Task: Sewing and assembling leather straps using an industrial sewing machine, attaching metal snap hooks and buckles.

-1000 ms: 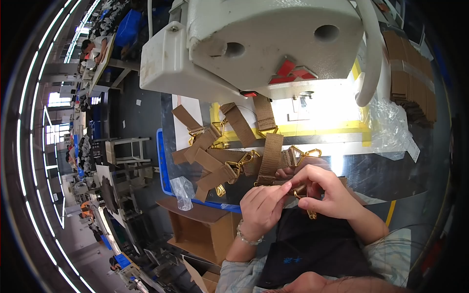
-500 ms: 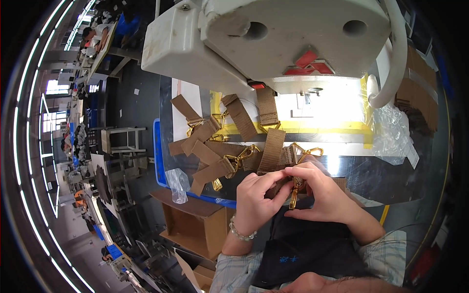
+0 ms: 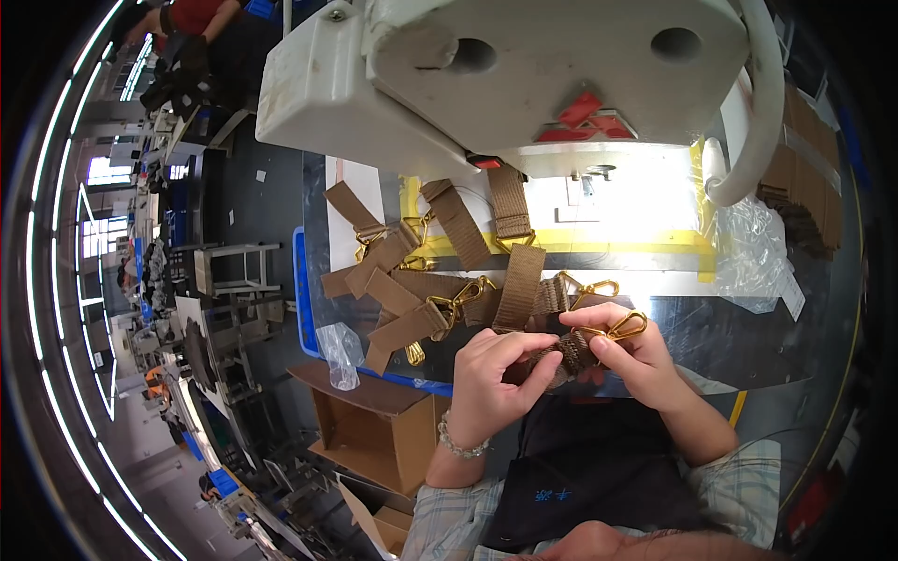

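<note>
A brown webbing strap (image 3: 572, 355) is stretched between my two hands near the table's front edge. My left hand (image 3: 488, 381) pinches its folded end between thumb and fingers. My right hand (image 3: 644, 363) is closed on the other end, where a gold snap hook (image 3: 628, 326) sticks out past the fingertips, pointing right. Just beyond my hands lies a pile of similar brown straps (image 3: 521, 290) with gold hooks and rings. One more gold snap hook (image 3: 599, 289) rests on the table close behind my right fingers.
A large white sewing machine (image 3: 552, 89) overhangs the lit work surface. Clear plastic (image 3: 748, 257) lies at the right, a crumpled clear bag (image 3: 340, 357) at the left. A blue tray (image 3: 300, 299) and an open cardboard box (image 3: 412, 439) are below the table's left side. Another person (image 3: 196, 17) works far left.
My right hand has turned and moved slightly right. The gold hook, which hung down between my hands, now points up and right. Another person has come into sight at the upper left.
</note>
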A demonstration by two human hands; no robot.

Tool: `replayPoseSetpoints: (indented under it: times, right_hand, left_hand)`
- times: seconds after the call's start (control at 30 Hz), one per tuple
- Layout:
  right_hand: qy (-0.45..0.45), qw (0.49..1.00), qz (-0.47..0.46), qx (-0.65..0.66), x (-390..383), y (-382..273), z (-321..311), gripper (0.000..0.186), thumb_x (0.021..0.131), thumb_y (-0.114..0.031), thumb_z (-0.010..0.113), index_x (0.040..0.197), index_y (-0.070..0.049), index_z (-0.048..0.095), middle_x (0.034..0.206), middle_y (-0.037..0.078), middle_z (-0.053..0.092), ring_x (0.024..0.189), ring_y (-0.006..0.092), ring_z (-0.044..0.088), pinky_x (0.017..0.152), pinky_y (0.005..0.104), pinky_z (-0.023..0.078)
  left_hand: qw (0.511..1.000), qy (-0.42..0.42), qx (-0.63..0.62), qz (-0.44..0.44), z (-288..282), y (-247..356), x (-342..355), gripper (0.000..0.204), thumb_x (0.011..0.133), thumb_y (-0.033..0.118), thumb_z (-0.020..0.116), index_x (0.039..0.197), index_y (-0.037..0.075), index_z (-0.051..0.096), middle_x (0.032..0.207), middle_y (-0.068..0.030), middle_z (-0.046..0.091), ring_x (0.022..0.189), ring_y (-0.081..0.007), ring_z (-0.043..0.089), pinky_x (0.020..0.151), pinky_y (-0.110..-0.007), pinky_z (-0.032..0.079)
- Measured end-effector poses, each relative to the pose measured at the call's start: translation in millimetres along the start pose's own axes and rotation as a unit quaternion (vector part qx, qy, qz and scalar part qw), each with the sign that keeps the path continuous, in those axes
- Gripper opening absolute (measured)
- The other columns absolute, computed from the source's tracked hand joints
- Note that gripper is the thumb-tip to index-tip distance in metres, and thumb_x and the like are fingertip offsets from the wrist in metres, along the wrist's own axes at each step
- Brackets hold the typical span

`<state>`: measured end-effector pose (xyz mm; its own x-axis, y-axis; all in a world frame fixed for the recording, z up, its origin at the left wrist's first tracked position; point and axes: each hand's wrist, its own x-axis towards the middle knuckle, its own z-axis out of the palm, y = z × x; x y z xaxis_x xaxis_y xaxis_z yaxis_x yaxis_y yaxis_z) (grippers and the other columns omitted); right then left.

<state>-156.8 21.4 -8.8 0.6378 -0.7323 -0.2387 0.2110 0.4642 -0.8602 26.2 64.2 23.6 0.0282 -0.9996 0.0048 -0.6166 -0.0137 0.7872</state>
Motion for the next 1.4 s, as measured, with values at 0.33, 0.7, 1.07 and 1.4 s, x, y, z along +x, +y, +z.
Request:
replayPoseSetpoints:
  times: [0.33, 0.7, 1.07, 1.4]
  right_hand:
    - [-0.027, 0.988, 0.054, 0.145, 4.8, 8.6, -7.1, 0.028, 0.093, -0.011, 0.046, 0.117, 0.002, 0.052, 0.089, 0.007, 0.061, 0.066, 0.0097, 0.061, 0.053, 0.0208, 0.048]
    - [-0.022, 0.978, 0.074, 0.195, 5.2, 9.5, -9.1, 0.026, 0.092, -0.011, 0.048, 0.114, 0.001, 0.053, 0.082, 0.006, 0.062, 0.064, 0.0098, 0.061, 0.052, 0.0208, 0.047]
    - [-0.026, 0.975, 0.073, 0.210, 6.3, 10.7, -8.7, 0.027, 0.092, -0.011, 0.048, 0.115, 0.001, 0.054, 0.078, 0.006, 0.062, 0.062, 0.0089, 0.061, 0.051, 0.0202, 0.047]
    - [-0.037, 0.969, 0.080, 0.233, 6.7, 12.2, -10.1, 0.028, 0.093, -0.011, 0.047, 0.118, 0.002, 0.052, 0.081, 0.007, 0.062, 0.064, 0.0097, 0.061, 0.052, 0.0208, 0.048]
  left_hand:
    - [1.000, 0.005, 0.003, 0.003, 0.0, 1.7, 0.6, 0.015, 0.071, 0.012, 0.072, 0.085, 0.010, 0.069, 0.068, -0.0018, 0.065, 0.056, -0.0152, 0.055, 0.056, -0.026, 0.042]
    - [1.000, 0.003, 0.002, -0.004, 1.7, 3.0, 1.4, 0.015, 0.070, 0.011, 0.072, 0.085, 0.010, 0.069, 0.068, -0.0021, 0.064, 0.056, -0.0147, 0.055, 0.056, -0.025, 0.043]
    - [1.000, 0.006, -0.006, -0.015, 1.1, 4.1, 1.0, 0.016, 0.070, 0.009, 0.072, 0.086, 0.009, 0.069, 0.067, -0.0031, 0.064, 0.056, -0.0146, 0.054, 0.056, -0.025, 0.042]
    - [1.000, 0.006, -0.008, -0.017, 1.2, 5.6, 2.0, 0.017, 0.070, 0.008, 0.072, 0.086, 0.008, 0.069, 0.067, -0.0036, 0.063, 0.056, -0.0148, 0.054, 0.056, -0.026, 0.042]
